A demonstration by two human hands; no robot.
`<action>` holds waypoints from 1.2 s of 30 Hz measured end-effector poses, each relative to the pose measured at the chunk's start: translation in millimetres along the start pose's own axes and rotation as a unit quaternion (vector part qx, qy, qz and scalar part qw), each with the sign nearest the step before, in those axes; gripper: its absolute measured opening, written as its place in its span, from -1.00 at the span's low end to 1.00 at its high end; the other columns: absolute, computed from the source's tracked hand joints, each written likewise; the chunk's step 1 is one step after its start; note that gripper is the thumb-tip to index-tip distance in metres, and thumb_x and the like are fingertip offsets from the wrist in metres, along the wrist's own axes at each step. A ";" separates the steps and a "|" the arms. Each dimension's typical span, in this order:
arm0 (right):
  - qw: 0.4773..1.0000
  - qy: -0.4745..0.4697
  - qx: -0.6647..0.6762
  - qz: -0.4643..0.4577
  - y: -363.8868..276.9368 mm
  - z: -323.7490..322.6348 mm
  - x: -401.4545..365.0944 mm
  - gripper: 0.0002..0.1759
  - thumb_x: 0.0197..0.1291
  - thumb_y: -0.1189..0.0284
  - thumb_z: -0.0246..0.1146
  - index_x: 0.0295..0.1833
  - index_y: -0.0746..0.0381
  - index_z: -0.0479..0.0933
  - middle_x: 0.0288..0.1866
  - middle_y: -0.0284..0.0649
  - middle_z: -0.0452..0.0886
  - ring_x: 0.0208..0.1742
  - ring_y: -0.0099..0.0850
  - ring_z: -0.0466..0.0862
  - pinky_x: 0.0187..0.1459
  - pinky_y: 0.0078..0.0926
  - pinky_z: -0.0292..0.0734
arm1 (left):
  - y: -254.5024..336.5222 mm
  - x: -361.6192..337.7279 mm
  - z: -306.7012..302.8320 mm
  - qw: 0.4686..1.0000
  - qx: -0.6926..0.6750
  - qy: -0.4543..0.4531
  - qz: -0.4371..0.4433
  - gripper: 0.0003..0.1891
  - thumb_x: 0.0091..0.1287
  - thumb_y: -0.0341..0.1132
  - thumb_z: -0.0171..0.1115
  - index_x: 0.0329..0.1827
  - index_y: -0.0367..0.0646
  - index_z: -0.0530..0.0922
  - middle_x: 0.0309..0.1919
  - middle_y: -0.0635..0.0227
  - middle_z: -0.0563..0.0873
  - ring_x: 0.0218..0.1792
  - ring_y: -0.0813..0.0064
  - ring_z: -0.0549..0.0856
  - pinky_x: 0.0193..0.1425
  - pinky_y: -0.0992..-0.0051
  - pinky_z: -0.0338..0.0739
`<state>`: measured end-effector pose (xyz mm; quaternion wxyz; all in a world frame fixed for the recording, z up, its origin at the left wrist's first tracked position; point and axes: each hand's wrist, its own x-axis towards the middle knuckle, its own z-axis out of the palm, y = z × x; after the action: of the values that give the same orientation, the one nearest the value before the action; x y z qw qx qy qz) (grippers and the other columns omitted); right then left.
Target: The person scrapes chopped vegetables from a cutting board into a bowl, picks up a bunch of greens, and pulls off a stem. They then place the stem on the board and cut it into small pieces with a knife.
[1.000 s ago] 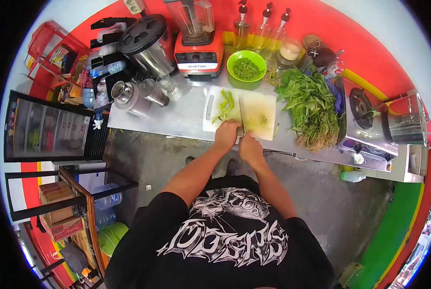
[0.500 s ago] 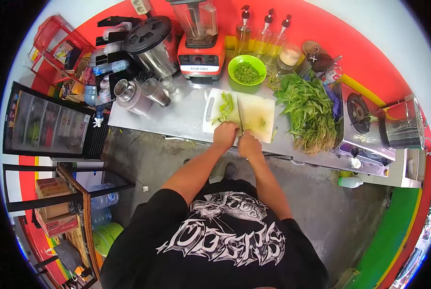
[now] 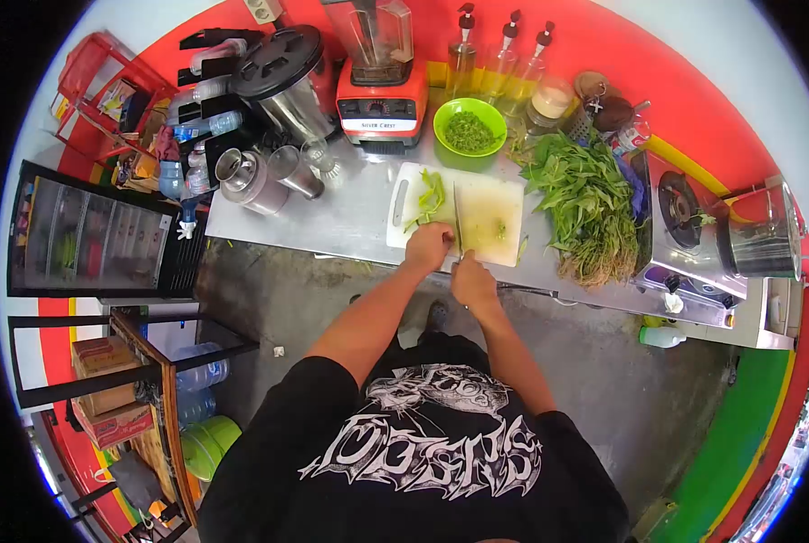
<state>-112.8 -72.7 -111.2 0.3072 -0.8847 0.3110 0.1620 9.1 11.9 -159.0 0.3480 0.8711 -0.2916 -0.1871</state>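
My right hand [image 3: 473, 280] is wrapped round the handle of a knife [image 3: 457, 213], whose blade points away from me across the white cutting board [image 3: 504, 204]. Just left of the blade, my left hand [image 3: 428, 246] has its fingers drawn together at the near edge of the board; what they hold is too small to make out. Green pieces [image 3: 430, 196] lie on the board's left half, and small scraps [image 3: 498, 229] are right of the blade. Behind the board stands a green bowl [image 3: 485, 161] of chopped greens [image 3: 469, 133].
A leafy bunch with roots [image 3: 590, 208] lies right of the board, beside a stove [image 3: 685, 217]. Behind are a red blender [image 3: 382, 104], pump bottles [image 3: 499, 68] and a lidded steel pot [image 3: 291, 90]. Metal cups [image 3: 293, 172] stand at the left.
The whole view has shifted slightly. My left hand has moved a little away from my right hand, and the knife has stayed on the board.
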 end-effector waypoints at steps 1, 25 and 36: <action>1.000 -0.002 -0.002 0.002 1.1 3.1 4.0 -0.53 0.43 0.25 0.04 0.21 0.43 0.34 -0.01 0.32 0.68 0.05 0.25 0.70 0.12 0.13 0.57 | 1.5 -0.3 -2.4 1.000 0.004 0.002 0.010 -0.91 0.20 -0.39 0.35 -0.25 -0.06 0.74 -0.31 0.16 0.79 -0.21 0.04 0.77 -0.11 0.14 0.64; 0.998 0.049 -0.033 -0.025 3.5 8.0 30.0 -0.64 0.33 0.36 0.10 0.03 0.47 0.43 -0.09 0.32 0.69 -0.01 0.26 0.71 0.08 0.13 0.58 | -8.4 17.7 -6.2 0.997 -0.037 -0.062 0.020 -0.89 0.10 -0.46 0.40 -0.30 -0.14 0.74 -0.36 0.19 0.81 -0.29 0.24 0.81 -0.13 0.29 0.67; 0.997 0.039 -0.068 -0.024 -7.9 6.1 17.2 -0.63 0.33 0.41 0.07 0.13 0.46 0.39 -0.03 0.31 0.69 0.04 0.23 0.71 0.11 0.10 0.59 | -6.4 15.0 -11.9 0.997 -0.045 -0.063 0.008 -0.87 0.10 -0.47 0.39 -0.27 -0.16 0.77 -0.35 0.21 0.83 -0.29 0.29 0.82 -0.14 0.32 0.68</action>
<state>-95.3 -71.7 -120.6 0.2376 -0.9164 0.2899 0.1404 29.2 12.0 -157.2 0.3696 0.8385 -0.3114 -0.2516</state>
